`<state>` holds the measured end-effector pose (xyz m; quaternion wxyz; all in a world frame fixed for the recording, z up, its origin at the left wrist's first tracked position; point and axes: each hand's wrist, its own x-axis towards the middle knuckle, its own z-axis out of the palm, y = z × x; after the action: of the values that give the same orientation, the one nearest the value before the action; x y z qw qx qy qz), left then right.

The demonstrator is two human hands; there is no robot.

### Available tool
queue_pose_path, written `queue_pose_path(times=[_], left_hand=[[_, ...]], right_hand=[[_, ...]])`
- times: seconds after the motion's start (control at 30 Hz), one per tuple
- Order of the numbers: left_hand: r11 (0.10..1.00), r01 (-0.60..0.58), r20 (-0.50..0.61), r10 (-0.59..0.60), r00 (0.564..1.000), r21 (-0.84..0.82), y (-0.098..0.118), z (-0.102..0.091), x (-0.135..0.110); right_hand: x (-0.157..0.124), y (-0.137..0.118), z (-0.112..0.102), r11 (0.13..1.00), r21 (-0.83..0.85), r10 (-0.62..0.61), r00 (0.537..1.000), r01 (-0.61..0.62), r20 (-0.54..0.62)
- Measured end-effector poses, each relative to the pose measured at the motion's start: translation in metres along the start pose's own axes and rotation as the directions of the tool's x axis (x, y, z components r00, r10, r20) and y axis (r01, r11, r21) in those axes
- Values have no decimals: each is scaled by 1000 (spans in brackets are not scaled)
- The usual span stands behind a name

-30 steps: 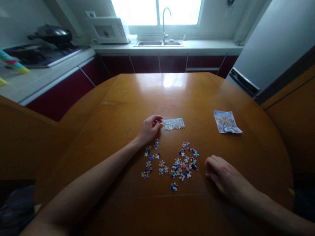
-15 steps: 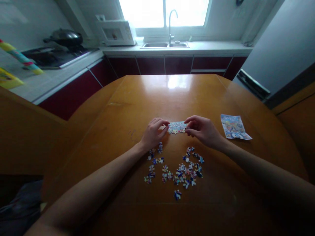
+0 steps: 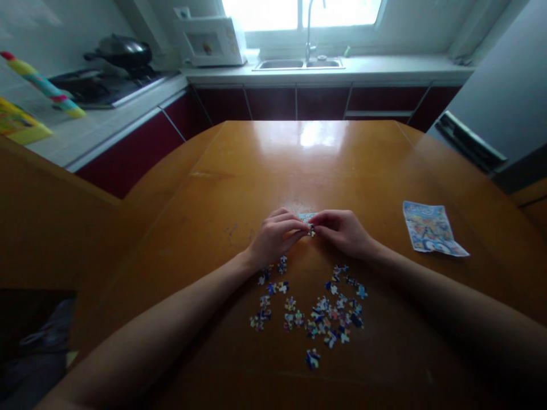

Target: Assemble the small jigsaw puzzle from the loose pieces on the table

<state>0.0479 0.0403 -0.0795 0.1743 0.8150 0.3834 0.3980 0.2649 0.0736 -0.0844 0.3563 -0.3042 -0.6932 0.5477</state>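
Note:
My left hand [image 3: 280,234] and my right hand [image 3: 343,232] meet over a partly assembled jigsaw puzzle [image 3: 306,217] on the table. Its light blue top edge shows between them; the fingers cover most of the rest. At the puzzle's near edge, the fingertips of both hands are closed on a small puzzle piece [image 3: 311,230]. Whether it is joined to the puzzle I cannot tell. Nearer to me lies a heap of loose puzzle pieces [image 3: 335,316], with smaller groups to its left, some close under my left wrist. One small cluster [image 3: 312,359] lies apart at the front.
A creased printed picture sheet [image 3: 431,228] lies on the wooden table [image 3: 265,165] to the right. Beyond the table are a counter with a sink [image 3: 280,65], a microwave [image 3: 209,42] and a stove with a pan [image 3: 122,52]. A fridge [image 3: 499,97] stands at the right.
Both hands have come together over the puzzle, now covering most of it; the right moved left from its right edge. The view has shifted slightly, moving the surroundings in the frame.

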Motion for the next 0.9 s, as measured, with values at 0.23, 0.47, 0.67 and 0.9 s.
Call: queue_pose_path(times=[0.23, 0.47, 0.67, 0.9], left_hand=[[999, -51, -10, 51, 999, -15, -1, -1, 0], [999, -36, 70, 33, 997, 39, -4, -2, -1], [998, -46, 69, 43, 997, 43, 0, -4, 0], [998, -52, 74, 49, 996, 37, 4, -6, 0]], right_hand=[[0, -5, 2, 1000, 28, -2, 1000, 2, -22], [0, -5, 1, 998, 65, 6, 999, -9, 45], [0, -3, 0, 997, 75, 4, 1000, -5, 17], [0, -3, -2, 998, 62, 5, 1000, -6, 12]])
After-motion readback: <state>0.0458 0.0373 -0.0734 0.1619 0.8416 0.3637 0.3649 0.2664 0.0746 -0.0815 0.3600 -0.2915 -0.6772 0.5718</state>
